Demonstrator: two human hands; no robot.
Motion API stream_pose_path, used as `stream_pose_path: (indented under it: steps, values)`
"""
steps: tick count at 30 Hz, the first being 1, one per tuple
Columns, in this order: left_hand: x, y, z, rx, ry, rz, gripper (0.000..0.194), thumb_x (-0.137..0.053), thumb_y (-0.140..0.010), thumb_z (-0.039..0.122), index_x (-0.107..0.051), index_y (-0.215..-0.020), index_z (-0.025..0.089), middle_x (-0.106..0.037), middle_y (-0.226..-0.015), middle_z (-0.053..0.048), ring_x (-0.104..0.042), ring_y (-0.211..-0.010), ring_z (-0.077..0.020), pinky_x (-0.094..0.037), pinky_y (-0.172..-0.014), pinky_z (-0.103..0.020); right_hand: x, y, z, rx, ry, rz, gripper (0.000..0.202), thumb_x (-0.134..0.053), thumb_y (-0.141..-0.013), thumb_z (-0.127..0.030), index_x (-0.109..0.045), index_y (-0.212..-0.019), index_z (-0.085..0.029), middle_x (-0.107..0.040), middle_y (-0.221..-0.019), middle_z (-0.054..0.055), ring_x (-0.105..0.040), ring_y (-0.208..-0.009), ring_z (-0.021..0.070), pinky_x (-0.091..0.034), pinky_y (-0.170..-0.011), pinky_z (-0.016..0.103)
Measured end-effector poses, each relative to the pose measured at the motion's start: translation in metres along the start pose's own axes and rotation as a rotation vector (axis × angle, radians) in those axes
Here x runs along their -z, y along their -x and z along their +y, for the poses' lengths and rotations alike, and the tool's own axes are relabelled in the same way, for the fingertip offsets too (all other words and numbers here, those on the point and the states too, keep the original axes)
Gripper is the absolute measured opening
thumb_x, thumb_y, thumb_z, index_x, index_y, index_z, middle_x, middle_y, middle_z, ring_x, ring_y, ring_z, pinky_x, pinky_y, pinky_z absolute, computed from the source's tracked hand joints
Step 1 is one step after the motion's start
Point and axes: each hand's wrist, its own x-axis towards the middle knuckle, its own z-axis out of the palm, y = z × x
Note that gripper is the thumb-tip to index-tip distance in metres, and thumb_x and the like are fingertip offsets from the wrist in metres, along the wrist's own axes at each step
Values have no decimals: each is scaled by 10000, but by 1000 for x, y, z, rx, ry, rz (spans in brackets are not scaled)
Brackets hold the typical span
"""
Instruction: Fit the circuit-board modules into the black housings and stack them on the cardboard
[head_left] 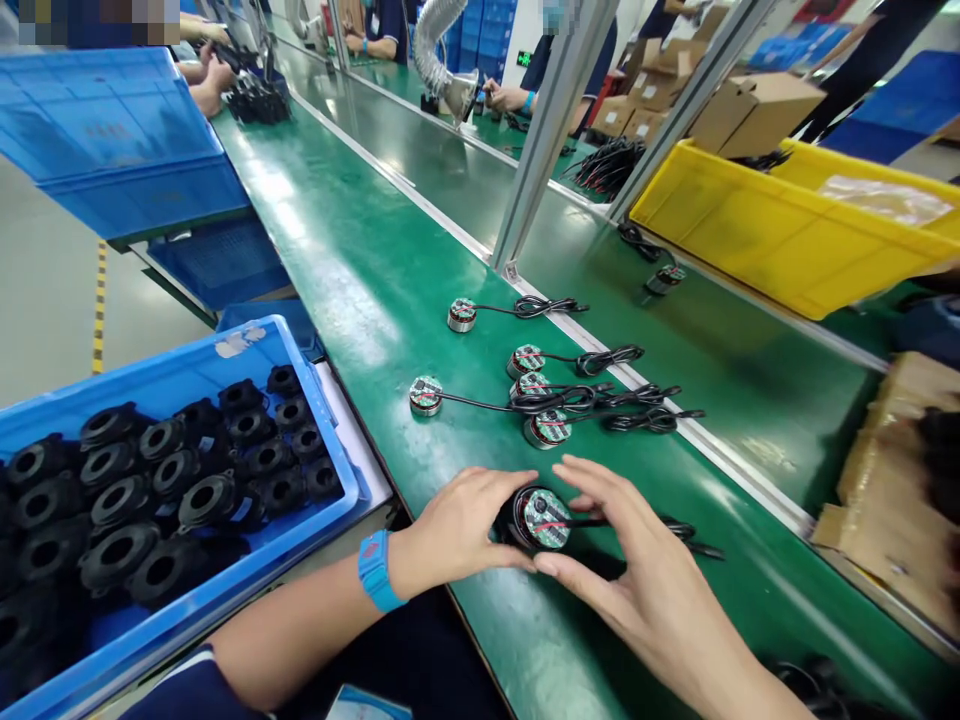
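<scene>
On the green bench in front of me stands a small motor with a round green circuit board on top, seated in a black ring-shaped housing. My left hand curls round its left side, thumb and fingers closed on the housing. On the other side my right hand arches with thumb and fingers apart, the thumb tip close to the lower rim; whether it touches is unclear. The motor's black cable passes beneath my right hand, which hides part of it. Similar motors, one at the left, lie just beyond with coiled cables.
A blue crate of black housings stands at my left. Across the metal rail are a yellow bin and a cardboard box. An aluminium post rises from the rail. Other people's hands work farther off.
</scene>
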Motion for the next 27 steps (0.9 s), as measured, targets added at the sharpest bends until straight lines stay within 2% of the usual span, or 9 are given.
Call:
stream_pose_path:
  steps: [3,6,9,11,13,17,20,23,27]
  values:
    - [-1,-3,1,-8,4,9,710,-832,-790,467,-551,-1376,183,-692,-1307,-114,-667,-1151,-301,-490,-1040,-450,-9,1,2,95,26,50,287,-639,-962,-435,-655,-1172,-240,-722,-1173,84,-691,-1063,231,-604,-884,370]
    - [0,-3,3,-18,18,27,634,-840,-790,356,-577,-1340,186,-701,-1292,-100,-669,-1150,-295,-497,-1032,-441,-15,5,0,104,86,57,306,-650,-953,-440,-682,-1171,-227,-748,-1123,89,-690,-1062,253,-600,-883,402]
    - [6,-2,3,5,17,43,634,-867,-752,298,-597,-1316,189,-710,-1269,-100,-672,-1151,-299,-517,-1018,-439,-7,10,1,66,141,34,524,-693,-898,-534,-614,-1346,-273,-672,-1335,102,-630,-1223,306,-561,-979,490]
    - [13,0,0,34,-22,67,687,-886,-732,350,-591,-1331,188,-696,-1293,-119,-662,-1183,-317,-514,-1038,-460,4,12,11,-8,135,39,702,-670,-900,-563,-460,-1506,-279,-549,-1494,116,-546,-1344,318,-510,-1060,527]
    - [21,3,-3,52,-65,92,736,-884,-731,413,-575,-1358,183,-674,-1335,-135,-645,-1224,-331,-499,-1070,-481,14,10,29,-101,118,-36,667,-602,-954,-485,-392,-1552,-277,-495,-1543,120,-506,-1389,307,-471,-1101,540]
    - [34,11,-6,57,-87,140,721,-865,-751,423,-571,-1362,177,-672,-1347,-129,-642,-1242,-325,-498,-1086,-472,24,-14,62,-167,140,-246,339,-705,-849,-282,-726,-1187,-261,-686,-1305,127,-636,-1216,359,-505,-1021,564]
    - [40,16,-1,68,-82,170,680,-850,-765,414,-585,-1348,187,-682,-1332,-117,-653,-1221,-325,-507,-1074,-470,43,-23,55,-166,112,-186,198,-600,-921,-290,-727,-1058,-225,-758,-1053,86,-721,-980,261,-575,-900,413]
    - [38,22,12,36,-33,82,684,-845,-760,466,-598,-1338,196,-701,-1290,-107,-669,-1176,-321,-521,-1039,-441,79,16,25,-201,118,-38,315,-444,-1014,-384,-629,-1212,-223,-718,-1172,99,-700,-1029,242,-580,-909,400]
    - [12,22,31,-136,112,-357,756,-866,-687,587,-636,-1306,218,-737,-1182,-82,-708,-1052,-292,-545,-940,-359,103,145,6,-279,147,80,335,-585,-944,-451,-612,-1251,-319,-723,-1178,57,-726,-1025,262,-637,-848,363]
